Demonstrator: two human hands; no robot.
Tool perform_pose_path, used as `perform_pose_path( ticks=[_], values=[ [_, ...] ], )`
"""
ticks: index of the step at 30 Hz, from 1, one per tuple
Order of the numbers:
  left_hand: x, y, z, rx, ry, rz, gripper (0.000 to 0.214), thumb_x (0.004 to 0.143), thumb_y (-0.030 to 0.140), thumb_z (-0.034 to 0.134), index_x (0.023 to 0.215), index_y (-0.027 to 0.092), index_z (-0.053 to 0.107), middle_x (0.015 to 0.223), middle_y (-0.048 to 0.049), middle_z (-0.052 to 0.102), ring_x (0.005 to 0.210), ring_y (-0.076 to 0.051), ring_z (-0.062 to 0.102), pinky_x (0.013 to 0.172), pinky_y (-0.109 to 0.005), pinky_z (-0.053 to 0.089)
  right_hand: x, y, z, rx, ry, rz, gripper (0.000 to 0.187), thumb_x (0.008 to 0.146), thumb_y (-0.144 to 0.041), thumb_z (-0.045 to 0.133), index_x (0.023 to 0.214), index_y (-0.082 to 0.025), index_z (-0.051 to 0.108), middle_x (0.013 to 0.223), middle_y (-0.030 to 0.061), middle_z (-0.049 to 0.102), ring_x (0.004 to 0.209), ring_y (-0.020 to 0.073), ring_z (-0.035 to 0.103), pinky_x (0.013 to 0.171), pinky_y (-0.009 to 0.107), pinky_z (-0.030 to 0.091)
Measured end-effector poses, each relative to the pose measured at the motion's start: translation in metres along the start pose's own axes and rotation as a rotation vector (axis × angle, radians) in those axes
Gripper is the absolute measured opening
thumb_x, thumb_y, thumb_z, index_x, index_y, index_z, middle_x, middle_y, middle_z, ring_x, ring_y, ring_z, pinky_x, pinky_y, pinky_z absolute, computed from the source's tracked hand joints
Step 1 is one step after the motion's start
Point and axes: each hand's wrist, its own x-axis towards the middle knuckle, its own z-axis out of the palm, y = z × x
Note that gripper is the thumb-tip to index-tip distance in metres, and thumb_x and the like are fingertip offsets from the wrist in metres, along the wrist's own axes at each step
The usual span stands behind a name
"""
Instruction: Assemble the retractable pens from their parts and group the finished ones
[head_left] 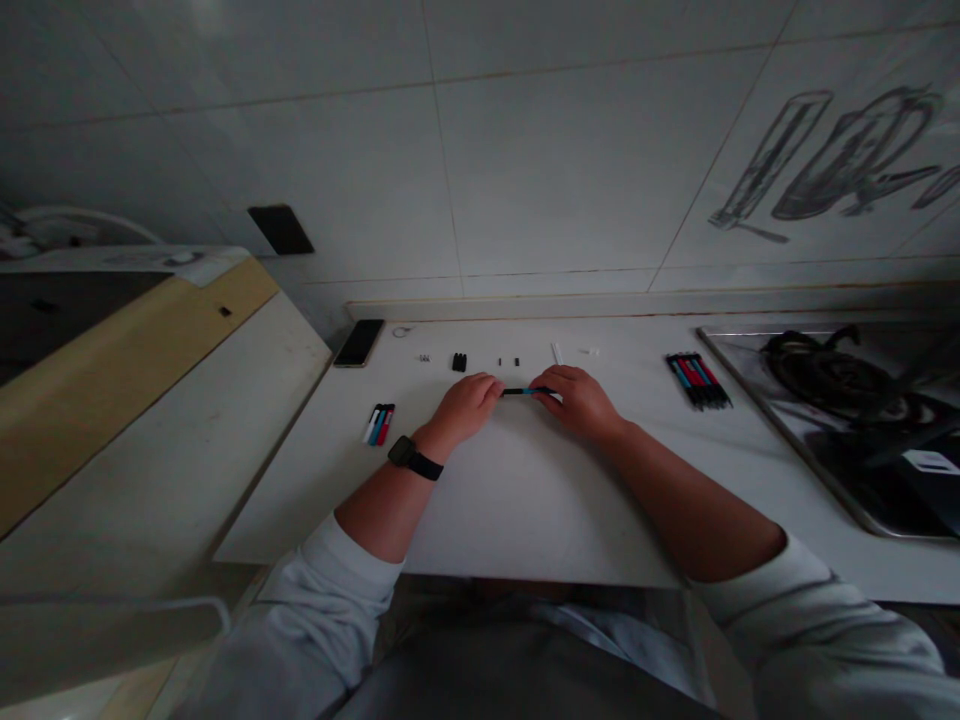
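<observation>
Between my hands lies a slim pen (517, 391) with a black end and a blue body, held level just over the white counter. My left hand (469, 405), below a wrist with a black watch, pinches the black end. The blue end is gripped by my right hand (574, 398), whose fingers hide part of it. Beyond the hands sit small springs (424, 358), black caps (459, 362), tiny dark pieces (517, 362), thin clear-white sticks (556, 353) and small whitish bits (592, 352). To the left lie white, blue and red pen barrels (379, 424).
Several assembled-looking pens (698, 381) lie in a row at the right, beside a gas stove (840, 400). A phone (360, 343) and a small ring (402, 332) rest at the back left. A white cabinet-like box (172, 400) borders the counter's left side; a tiled wall (555, 180) stands behind.
</observation>
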Motion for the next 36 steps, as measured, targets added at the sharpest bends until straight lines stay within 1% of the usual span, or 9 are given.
perform_pose_path(
  ticks=[5, 8, 11, 14, 17, 22, 25, 29, 36],
  values=[
    [-0.0005, 0.0003, 0.0009, -0.034, 0.013, -0.014, 0.008, 0.099, 0.027, 0.06, 0.1, 0.019, 0.063, 0.099, -0.0053, 0.068, 0.088, -0.018, 0.063, 0.084, -0.034, 0.052, 0.0005, -0.001, -0.0011, -0.01, 0.003, 0.009, 0.017, 0.098, -0.024, 0.06, 0.105, -0.02, 0.075, 0.1, 0.0101, 0.075, 0.091, 0.0233, 0.068, 0.085, 0.037, 0.05],
    [-0.0015, 0.0019, 0.0012, -0.067, 0.041, -0.016, 0.025, 0.094, 0.029, 0.07, 0.114, 0.019, 0.061, 0.107, -0.0061, 0.068, 0.087, -0.017, 0.064, 0.083, -0.033, 0.052, 0.001, -0.0008, -0.0012, -0.014, -0.009, 0.009, 0.017, 0.099, -0.024, 0.06, 0.104, -0.019, 0.075, 0.099, 0.0103, 0.074, 0.09, 0.0231, 0.067, 0.084, 0.037, 0.05],
    [-0.0012, 0.0017, 0.0012, -0.051, 0.032, -0.004, 0.019, 0.102, 0.034, 0.056, 0.108, 0.019, 0.065, 0.105, -0.0072, 0.069, 0.095, -0.019, 0.064, 0.088, -0.034, 0.052, 0.0009, -0.0007, -0.0007, -0.014, -0.013, 0.002, 0.017, 0.099, -0.024, 0.059, 0.105, -0.019, 0.075, 0.099, 0.0099, 0.074, 0.09, 0.0227, 0.067, 0.085, 0.036, 0.049],
    [-0.0001, -0.0003, 0.001, -0.012, -0.02, -0.011, 0.036, 0.108, 0.034, 0.04, 0.091, 0.018, 0.068, 0.094, -0.0069, 0.07, 0.094, -0.021, 0.065, 0.09, -0.037, 0.051, 0.0004, -0.0008, -0.0003, -0.014, -0.009, -0.009, 0.018, 0.099, -0.025, 0.059, 0.105, -0.019, 0.075, 0.099, 0.0098, 0.074, 0.091, 0.0224, 0.067, 0.085, 0.036, 0.049],
    [0.0004, -0.0008, 0.0008, -0.002, -0.068, -0.016, 0.033, 0.106, 0.032, 0.046, 0.085, 0.019, 0.068, 0.088, -0.0055, 0.07, 0.087, -0.021, 0.065, 0.086, -0.036, 0.051, -0.0003, -0.0002, 0.0001, -0.018, -0.01, -0.014, 0.018, 0.1, -0.026, 0.058, 0.104, -0.02, 0.075, 0.099, 0.0099, 0.074, 0.09, 0.0224, 0.067, 0.084, 0.036, 0.049],
    [-0.0007, 0.0009, 0.0008, -0.033, 0.04, -0.003, 0.015, 0.094, 0.031, 0.069, 0.102, 0.018, 0.066, 0.1, -0.0057, 0.068, 0.088, -0.019, 0.064, 0.081, -0.033, 0.052, -0.0006, 0.0012, 0.0007, -0.011, -0.008, -0.008, 0.019, 0.1, -0.026, 0.058, 0.106, -0.019, 0.075, 0.099, 0.0102, 0.075, 0.089, 0.0227, 0.067, 0.084, 0.036, 0.049],
    [-0.0011, 0.0015, 0.0, -0.054, 0.048, 0.006, 0.019, 0.1, 0.036, 0.06, 0.106, 0.019, 0.066, 0.103, -0.0062, 0.069, 0.091, -0.019, 0.064, 0.084, -0.033, 0.052, 0.0004, 0.0003, -0.0001, 0.004, -0.005, -0.006, 0.019, 0.099, -0.025, 0.058, 0.105, -0.02, 0.076, 0.098, 0.0105, 0.075, 0.09, 0.0232, 0.067, 0.084, 0.037, 0.049],
    [-0.0001, 0.0023, -0.0013, -0.006, -0.016, 0.006, 0.038, 0.108, 0.035, 0.042, 0.089, 0.019, 0.07, 0.089, -0.0062, 0.071, 0.089, -0.02, 0.065, 0.086, -0.035, 0.051, 0.0006, 0.0002, 0.0, 0.006, -0.006, -0.016, 0.02, 0.1, -0.027, 0.058, 0.105, -0.021, 0.076, 0.099, 0.0105, 0.075, 0.091, 0.023, 0.067, 0.085, 0.037, 0.05],
    [0.0012, 0.0033, -0.0014, 0.009, -0.024, -0.007, 0.022, 0.1, 0.031, 0.06, 0.086, 0.019, 0.071, 0.088, -0.005, 0.071, 0.085, -0.02, 0.064, 0.08, -0.033, 0.05, -0.0014, 0.0034, 0.0046, -0.018, -0.029, 0.003, 0.021, 0.1, -0.026, 0.059, 0.109, -0.021, 0.076, 0.101, 0.0094, 0.076, 0.092, 0.0228, 0.069, 0.086, 0.036, 0.05]
  ],
)
